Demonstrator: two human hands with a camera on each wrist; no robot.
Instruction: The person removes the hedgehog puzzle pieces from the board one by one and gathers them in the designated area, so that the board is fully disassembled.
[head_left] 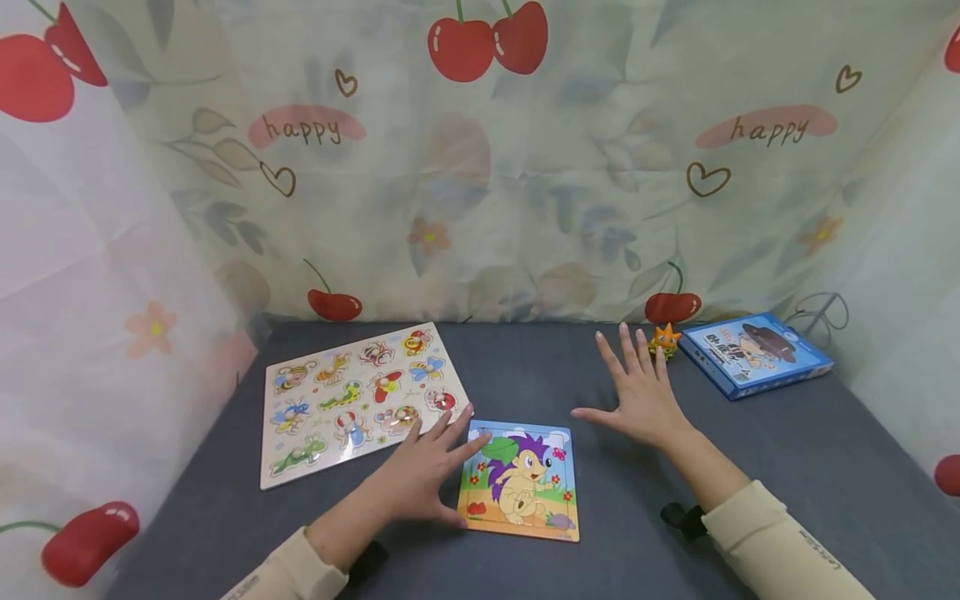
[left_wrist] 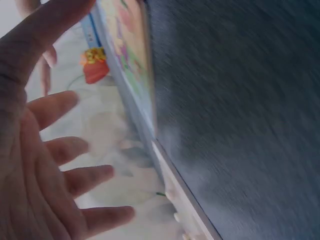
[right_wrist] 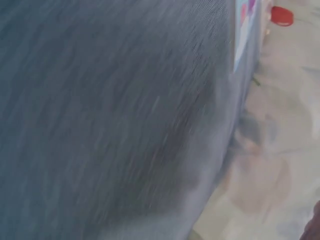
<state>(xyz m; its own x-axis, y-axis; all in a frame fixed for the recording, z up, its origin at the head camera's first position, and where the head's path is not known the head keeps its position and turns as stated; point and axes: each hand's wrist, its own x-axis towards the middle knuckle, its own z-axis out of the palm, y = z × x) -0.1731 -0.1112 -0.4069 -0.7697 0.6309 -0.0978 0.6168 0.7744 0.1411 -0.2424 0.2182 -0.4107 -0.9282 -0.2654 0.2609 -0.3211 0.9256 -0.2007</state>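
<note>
A small square jigsaw puzzle (head_left: 521, 481) with a purple-haired hedgehog picture lies flat on the dark table (head_left: 525, 367). My left hand (head_left: 422, 468) is spread over its left edge, fingers apart; whether it touches the board cannot be told. In the left wrist view the fingers (left_wrist: 57, 150) are stretched out with nothing between them. To the right of the puzzle, my right hand (head_left: 637, 400) hovers with straight, splayed fingers and holds nothing. The right wrist view mostly shows blurred tabletop, with only a sliver of hand (right_wrist: 314, 225).
A larger insect peg puzzle board (head_left: 360, 400) lies at the left, its near right corner by the hedgehog puzzle. Behind the right hand stands a small orange-and-yellow spiky toy (head_left: 664, 340). A blue box (head_left: 757, 354) lies at the back right. A printed curtain (head_left: 510, 208) encloses the table.
</note>
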